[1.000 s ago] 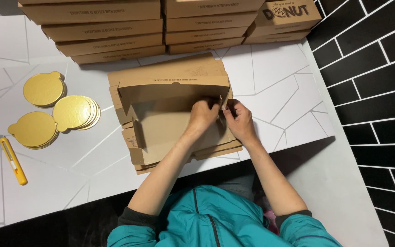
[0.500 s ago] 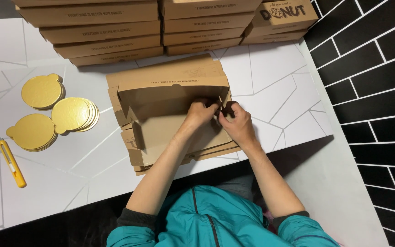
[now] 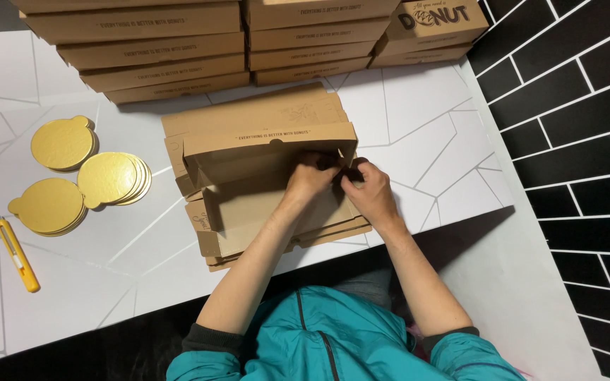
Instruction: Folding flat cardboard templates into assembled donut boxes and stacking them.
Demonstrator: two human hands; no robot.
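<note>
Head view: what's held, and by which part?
Both hands, left hand and right hand, pinch the half-folded cardboard box at its right side flap, near the front-right corner.

box [image 3: 262,152] brown | discs [image 3: 107,179] gold (shiny) | knife [image 3: 17,254] yellow | wall tiles [image 3: 573,106] black

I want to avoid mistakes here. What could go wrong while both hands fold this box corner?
1. Left hand and right hand pinch the cardboard box at its right corner; the flap might tear or crease.
2. The flat boxes beneath overhang the table edge and may slide off.
</note>
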